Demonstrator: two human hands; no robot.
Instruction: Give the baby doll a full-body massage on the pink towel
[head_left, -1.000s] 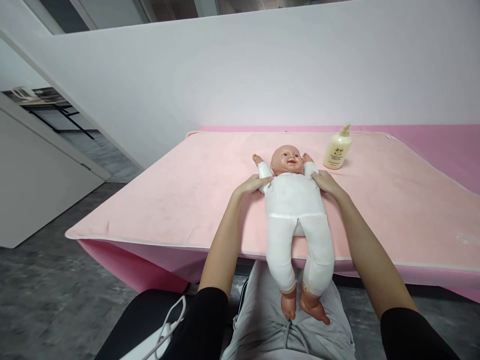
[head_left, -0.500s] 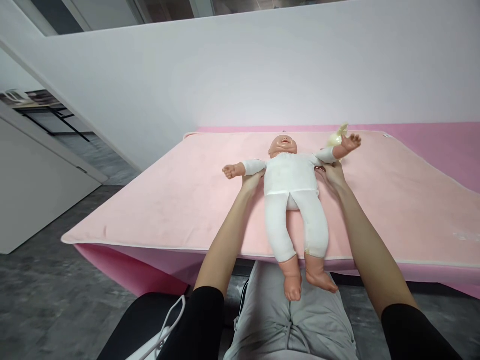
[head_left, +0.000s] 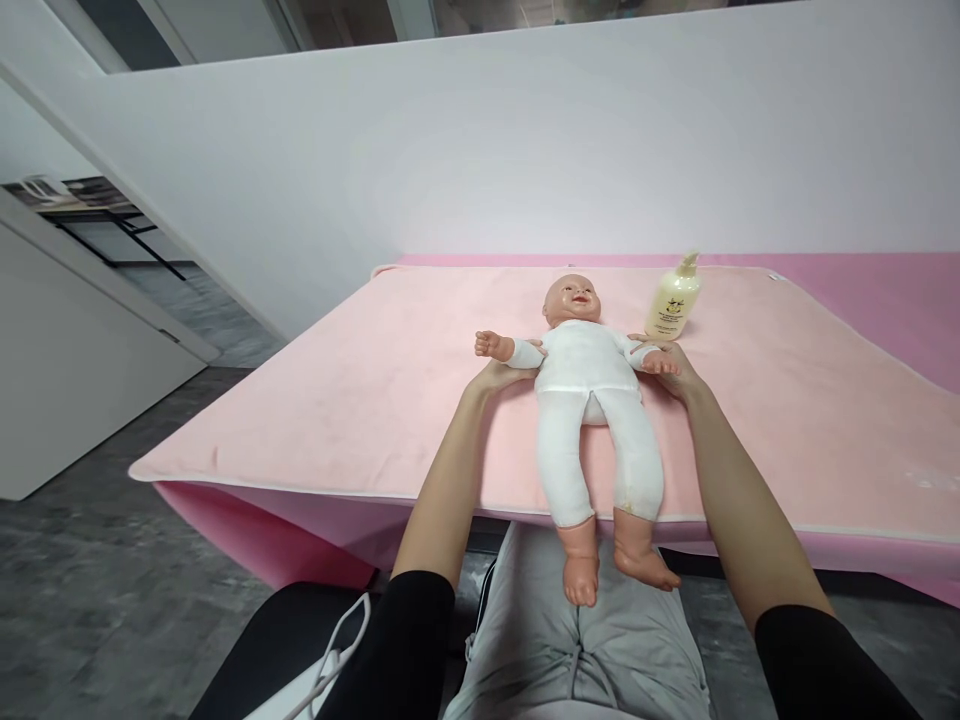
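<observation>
A baby doll point(head_left: 589, 360) with a white cloth body lies face up, its bare feet reaching past the near edge of the pink blanket point(head_left: 337, 400). My left hand point(head_left: 504, 377) grips its side under the arm on the left, the fingers partly hidden behind the doll. On the other side, my right hand point(head_left: 684, 372) holds the doll below its other arm, which rests across my fingers. Just beyond that hand a pale yellow pump bottle point(head_left: 673, 300) stands on the blanket, slightly tilted in view.
A white wall point(head_left: 480, 150) rises behind the table. A deeper pink cover point(head_left: 892, 300) shows at the right and hangs at the front. At lower left are a black seat point(head_left: 259, 640) and a white cable point(head_left: 352, 640). A door point(head_left: 82, 370) stands at far left.
The doll's head has come forward so its face shows. Both its arms have dropped lower and closer to its body. The bottle, mostly hidden before, is now in plain sight.
</observation>
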